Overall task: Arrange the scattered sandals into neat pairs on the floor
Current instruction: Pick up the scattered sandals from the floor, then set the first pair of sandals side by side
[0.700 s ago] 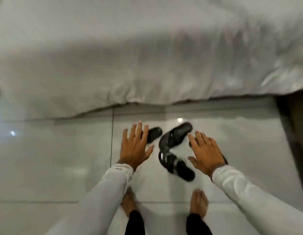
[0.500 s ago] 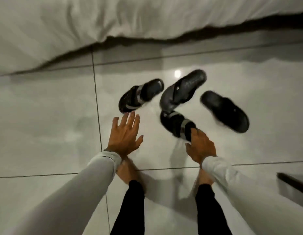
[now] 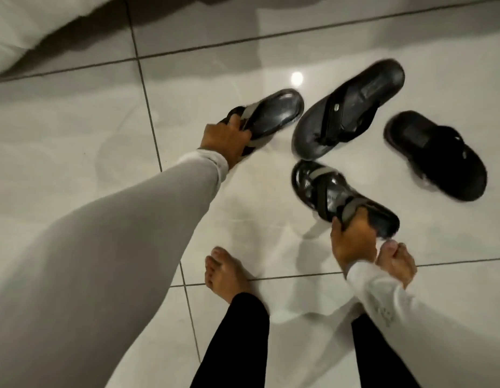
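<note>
Several black sandals lie scattered on the glossy white tile floor (image 3: 75,130). My left hand (image 3: 223,141) is closed on the near end of a grey-strapped sandal (image 3: 274,113) at the left. My right hand (image 3: 352,236) grips the grey strap of a matching grey-strapped sandal (image 3: 324,191) in front of my right foot. A larger all-black thong sandal (image 3: 352,107) lies diagonally between them, toe toward me. Another all-black sandal (image 3: 436,155) rests alone at the right, blurred.
A white bed cover (image 3: 33,23) hangs down to the floor at the top left. My bare left foot (image 3: 226,273) and bare right foot (image 3: 397,261) stand on the tiles just behind the sandals. Bare tiles stretch away at the left.
The view dropped closer to the floor. Both hands, open above the sandals before, have come down and closed on the two grey-strapped sandals.
</note>
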### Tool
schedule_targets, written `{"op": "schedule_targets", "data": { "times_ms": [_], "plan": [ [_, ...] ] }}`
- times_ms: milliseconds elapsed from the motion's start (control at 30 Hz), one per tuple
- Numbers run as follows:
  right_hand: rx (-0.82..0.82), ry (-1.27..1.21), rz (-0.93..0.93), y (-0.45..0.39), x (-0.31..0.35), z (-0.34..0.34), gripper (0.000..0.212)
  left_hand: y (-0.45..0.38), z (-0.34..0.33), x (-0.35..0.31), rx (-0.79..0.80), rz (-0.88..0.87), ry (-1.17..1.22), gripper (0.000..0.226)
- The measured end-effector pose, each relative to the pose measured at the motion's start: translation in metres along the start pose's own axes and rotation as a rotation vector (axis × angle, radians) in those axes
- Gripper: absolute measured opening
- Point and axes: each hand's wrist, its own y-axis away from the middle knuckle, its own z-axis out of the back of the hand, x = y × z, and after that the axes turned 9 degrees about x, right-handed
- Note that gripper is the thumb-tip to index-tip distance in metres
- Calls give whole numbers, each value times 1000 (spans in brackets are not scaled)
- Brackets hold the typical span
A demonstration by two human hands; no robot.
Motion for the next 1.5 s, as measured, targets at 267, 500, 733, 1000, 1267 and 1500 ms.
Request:
{"op": "schedule_targets", "data": {
  "times_ms": [267, 500, 733, 1000, 1267, 1500],
  "plan": [
    [191, 381, 247, 70, 19, -30, 39, 79, -63, 39, 11, 179, 242, 31],
    [327, 575, 577, 44, 116, -78, 62, 109, -100, 82, -8, 192, 293, 20],
    [351, 484, 679, 37, 165, -70, 55, 129, -89, 81, -73, 104, 425, 21],
    [299, 735, 360, 1, 48, 82, 50, 155, -69, -7, 42, 79, 517, 28],
    [297, 1029, 293, -130, -29, 196, 67, 40, 4, -145, 18, 7, 329, 43],
    [318, 1269, 560, -221, -54, 223, 65, -69, 59, -196, -41, -114, -51, 69]
  ]
}}
